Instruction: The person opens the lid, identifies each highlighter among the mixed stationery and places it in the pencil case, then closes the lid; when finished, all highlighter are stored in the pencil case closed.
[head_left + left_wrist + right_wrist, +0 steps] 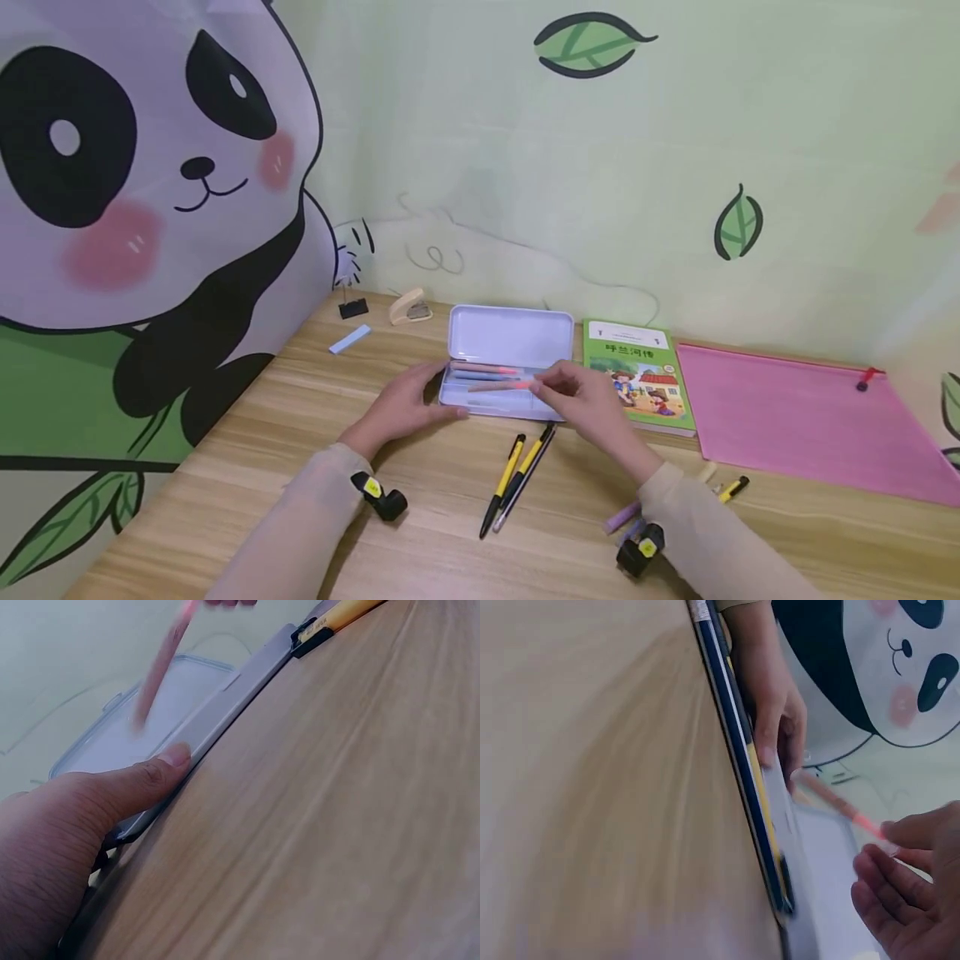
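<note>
A white pencil case (512, 333) lies with its lid raised against the wall side. My left hand (401, 408) grips its left end, the thumb (154, 776) laid along the front edge. Between thumb and fingertips, my right hand (585, 404) pinches one end of a slim pink pen (832, 799). That pen points left over the case's tray, nearly level. Behind it in the tray lie another pinkish pen (480, 367) and a blue one (483, 377). In the left wrist view the held pen looks blurred.
Before the case lie two yellow-and-black pens (502, 483) and a dark pencil (525, 479). A green book (637, 375) and a pink zip pouch (810, 417) sit to the right. Stapler (409, 308), binder clip (353, 308) and blue strip (349, 339) are back left. More stationery (622, 517) lies by the right wrist.
</note>
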Motion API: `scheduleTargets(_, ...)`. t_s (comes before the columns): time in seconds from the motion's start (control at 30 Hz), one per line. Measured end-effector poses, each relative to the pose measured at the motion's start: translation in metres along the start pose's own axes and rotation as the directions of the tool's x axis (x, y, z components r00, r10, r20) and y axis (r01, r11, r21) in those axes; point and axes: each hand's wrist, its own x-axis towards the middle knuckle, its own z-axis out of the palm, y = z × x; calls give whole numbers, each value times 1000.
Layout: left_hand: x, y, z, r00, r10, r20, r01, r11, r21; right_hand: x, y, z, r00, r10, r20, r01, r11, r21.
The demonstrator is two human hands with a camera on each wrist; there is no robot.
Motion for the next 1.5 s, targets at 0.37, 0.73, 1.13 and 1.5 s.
scheduleTargets(0.37,-1,0,4,1000,-5,6,5,1000,-6,8,26,27,983,-173,58,182,955,-234)
scheduleTargets(0.73,1,0,-3,1000,-9,10,9,1000,-2,10,30,31,986,-156,53,165,932,-323)
scheduleTargets(1.13,0,5,-3,1000,11,5,-11,1000,11,8,33,30,974,-223,41,224,921,-317)
scheduleTargets(1.5,-1,6,-3,1000,1,8,-1,1000,19,6,32,30,976,-212,42,215,929,-303)
